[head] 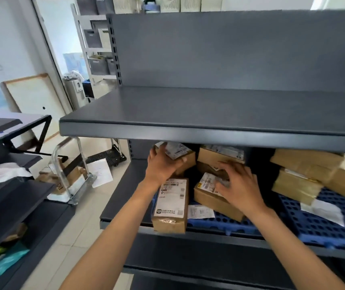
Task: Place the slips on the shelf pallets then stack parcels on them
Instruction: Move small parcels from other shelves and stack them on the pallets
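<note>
- My left hand (163, 164) is on the lower shelf (121, 197), fingers curled over the top of the back box (185, 159) and thumb along its near side, gripping it.
- The back box has a white label on top and sits at the rear left, under the upper shelf (209, 109).
- My right hand (240, 185) rests on the low box (213, 200) with its fingers spread and only slightly bent. The thumb lies on the label and the fingertips reach the rear box (219, 156) behind.
- The tall box (170, 206) stands just below my left wrist, label facing up, with its front end over the shelf edge.
- The left pallet (219, 223) is blue and carries these boxes. The near slip (200, 211) lies flat on it between the tall box and the low box.
- The right pallet (324, 227) is also blue and holds a stack (305, 170) of taped brown parcels. The far slip (324, 210) sticks out from under them.
- On the floor to the left there is a trolley (73, 174) with cartons and a loose paper (101, 172) beside it.
</note>
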Tool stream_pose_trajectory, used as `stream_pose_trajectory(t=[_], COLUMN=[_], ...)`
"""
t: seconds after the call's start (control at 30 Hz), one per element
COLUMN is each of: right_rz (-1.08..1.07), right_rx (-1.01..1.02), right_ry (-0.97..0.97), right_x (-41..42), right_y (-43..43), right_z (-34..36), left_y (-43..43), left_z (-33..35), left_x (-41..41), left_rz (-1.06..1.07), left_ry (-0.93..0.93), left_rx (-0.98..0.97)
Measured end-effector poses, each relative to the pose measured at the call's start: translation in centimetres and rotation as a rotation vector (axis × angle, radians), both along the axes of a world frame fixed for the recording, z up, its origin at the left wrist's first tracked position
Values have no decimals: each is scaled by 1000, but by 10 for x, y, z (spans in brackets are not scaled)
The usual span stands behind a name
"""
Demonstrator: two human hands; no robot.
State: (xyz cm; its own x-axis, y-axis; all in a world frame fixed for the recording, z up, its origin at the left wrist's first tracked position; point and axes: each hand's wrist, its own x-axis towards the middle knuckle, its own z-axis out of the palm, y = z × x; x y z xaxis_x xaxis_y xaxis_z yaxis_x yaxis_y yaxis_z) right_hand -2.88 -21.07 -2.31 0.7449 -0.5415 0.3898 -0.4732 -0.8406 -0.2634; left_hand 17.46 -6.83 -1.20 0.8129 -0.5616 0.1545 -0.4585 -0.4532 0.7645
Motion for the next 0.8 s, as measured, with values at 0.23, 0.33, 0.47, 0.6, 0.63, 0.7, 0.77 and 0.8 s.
stream_pose_trajectory(t=[0.23,0.33,0.47,0.6,0.63,0.7,0.77,0.8], right_rz=[-293,-308,-237,-363,-377,-342,-304,-317], right_rx=[-64,131,226,146,159,227,297,314], right_ry=[-54,213,164,258,252,253,266,263], right_x=[23,38,50,62,65,71,78,83], right_y=[-35,-49,-51,-42,-39,-36,-34,-32], right_z=[27,26,23,37,39,40,43,45], left_y=[-7,1,7,11,11,8,5,3], left_z=[-16,-13,-13,-14,-14,-15,-15,-15], left_x=[46,62,74,75,75,76,76,77], left_rz=[-233,-360,-431,-486,-503,-526,-536,-539], left_ry=[45,125,104,156,156,133,126,126], left_rx=[-44,-115,-76,-53,-42,-22,-8,-7])
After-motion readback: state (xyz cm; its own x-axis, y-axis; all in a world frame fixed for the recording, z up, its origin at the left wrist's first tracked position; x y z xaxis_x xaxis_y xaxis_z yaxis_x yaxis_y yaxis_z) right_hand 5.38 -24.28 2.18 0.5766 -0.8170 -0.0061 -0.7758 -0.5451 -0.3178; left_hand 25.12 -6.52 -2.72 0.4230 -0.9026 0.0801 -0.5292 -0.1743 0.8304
